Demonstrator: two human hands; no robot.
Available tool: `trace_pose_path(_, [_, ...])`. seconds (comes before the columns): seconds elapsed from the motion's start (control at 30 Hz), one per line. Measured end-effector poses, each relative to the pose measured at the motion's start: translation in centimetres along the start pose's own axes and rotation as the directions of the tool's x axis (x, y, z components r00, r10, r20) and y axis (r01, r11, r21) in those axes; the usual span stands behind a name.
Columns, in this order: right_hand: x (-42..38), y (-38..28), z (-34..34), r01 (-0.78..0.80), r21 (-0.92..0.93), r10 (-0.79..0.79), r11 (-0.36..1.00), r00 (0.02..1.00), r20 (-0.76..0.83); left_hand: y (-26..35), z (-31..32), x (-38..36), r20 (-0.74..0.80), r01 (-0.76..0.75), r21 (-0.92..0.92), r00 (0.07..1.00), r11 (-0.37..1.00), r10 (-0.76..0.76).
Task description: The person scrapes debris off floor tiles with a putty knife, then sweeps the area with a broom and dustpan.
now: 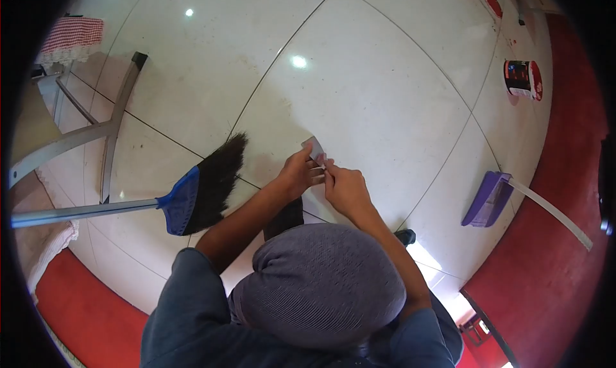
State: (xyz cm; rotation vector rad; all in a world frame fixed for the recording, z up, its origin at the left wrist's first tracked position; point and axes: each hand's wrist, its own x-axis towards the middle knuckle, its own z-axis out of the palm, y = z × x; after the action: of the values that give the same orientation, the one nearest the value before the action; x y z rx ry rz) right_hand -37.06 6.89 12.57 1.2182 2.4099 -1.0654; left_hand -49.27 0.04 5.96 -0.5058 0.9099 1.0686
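Grey flat piece (316,148) is resting between the two hands, above the tiled floor (385,98). Close two-handed handling is apparently under way, calling next for a steady pinch. The left hand (298,174) is clamping it, thumb on top; the right hand's (347,189) fingers are pressing together by its lower end, their contact unclear.
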Motion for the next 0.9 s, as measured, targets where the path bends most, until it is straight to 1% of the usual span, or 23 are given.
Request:
trace_pose_path(0.03, [0.1,-0.9,0.1,-0.018,0.002,0.018,1.0,1.0,-0.008,-0.3,-0.5,0.9,0.015,0.001,-0.077,1.0,0.997,0.0])
trace_pose_path(0.07, [0.2,-1.5,0.6,-0.032,0.002,0.032,0.999,0.999,-0.007,-0.4,-0.8,2.0,0.012,-0.071,-0.144,0.997,0.987,0.073])
trace_pose_path(0.1, [1.8,-1.9,1.4,0.006,-0.064,-0.011,0.998,0.997,-0.081,-0.3,-0.7,3.1,0.002,-0.14,-0.208,0.99,0.968,0.144])
trace_pose_path(0.13, [3.6,-2.3,2.0,0.018,0.023,-0.015,1.0,0.99,-0.138,0.1,-0.6,4.1,-0.009,-0.205,-0.263,0.978,0.943,0.21])
trace_pose_path(0.17, [5.1,-3.4,1.5,-0.036,0.028,0.038,0.999,0.995,-0.09,1.9,0.6,3.7,-0.037,-0.295,-0.342,0.953,0.892,0.301])
trace_pose_path(0.2, [6.0,-4.7,0.8,-0.084,0.032,0.086,0.996,0.996,-0.036,1.9,0.6,3.7,-0.063,-0.268,-0.365,0.963,0.892,0.263])
trace_pose_path(0.27, [5.1,-4.9,0.4,-0.032,0.003,0.032,0.999,0.998,-0.058,2.3,0.4,4.2,-0.11,-0.225,-0.408,0.974,0.885,0.197])
trace_pose_path(0.3, [4.7,-5.0,0.3,-0.01,-0.01,0.01,1.0,0.998,-0.068,2.5,0.4,4.1,-0.135,-0.247,-0.366,0.968,0.897,0.211])
trace_pose_path(0.4, [5.3,-6.0,0.1,-0.116,0.027,0.117,0.993,0.993,-0.025,2.1,0.5,3.8,-0.2,-0.289,-0.231,0.948,0.929,0.246])
trace_pose_path(0.43, [5.8,-6.2,-0.1,-0.136,0.034,0.136,0.99,0.991,-0.002,3.1,0.4,4.5,-0.189,-0.304,-0.241,0.946,0.922,0.263])
trace_pose_path(0.5, [6.8,-6.6,-0.6,-0.177,0.049,0.175,0.983,0.984,0.037,3.5,0.1,3.6,-0.15,-0.284,-0.244,0.956,0.928,0.253])
trace_pose_path(0.53, [6.4,-6.3,-0.7,-0.123,0.036,0.123,0.992,0.992,-0.007,4.0,0.3,3.4,-0.121,-0.28,-0.243,0.959,0.929,0.258])
trace_pose_path(0.57, [5.1,-5.8,-0.3,-0.076,0.022,0.076,0.997,0.996,-0.044,3.0,0.6,3.6,-0.18,-0.188,-0.418,0.976,0.889,0.121])
trace_pose_path(0.6, [4.5,-5.6,0.1,-0.026,0.006,0.026,1.0,0.997,-0.076,3.2,1.3,3.0,-0.214,-0.207,-0.293,0.966,0.934,0.147])
trace_pose_path(0.67, [5.6,-5.6,0.4,-0.057,0.05,0.061,0.997,0.995,-0.081,3.4,2.6,1.1,-0.291,-0.223,-0.055,0.936,0.973,0.198])
trace_pose_path(0.7, [5.9,-5.6,0.4,-0.084,0.071,0.09,0.994,0.992,-0.087,3.6,2.0,1.8,-0.238,-0.224,-0.156,0.954,0.962,0.184])
trace_pose_path(0.77, [6.8,-6.7,-1.3,-0.177,0.081,0.175,0.981,0.984,0.031,5.1,0.9,4.6,-0.113,-0.22,-0.351,0.975,0.91,0.192])
trace_pose_path(0.8, [7.3,-7.2,-1.9,-0.21,0.084,0.203,0.974,0.975,0.09,4.8,0.9,4.5,-0.131,-0.239,-0.276,0.969,0.931,0.21])
trace_pose_path(0.87, [5.5,-6.0,-1.3,-0.124,0.052,0.123,0.991,0.992,0.027,3.4,0.9,3.9,-0.173,-0.258,-0.114,0.956,0.959,0.236])
trace_pose_path(0.9, [5.5,-5.8,-1.3,-0.072,0.034,0.072,0.997,0.997,-0.01,4.0,1.4,3.6,-0.193,-0.261,-0.112,0.952,0.959,0.237])
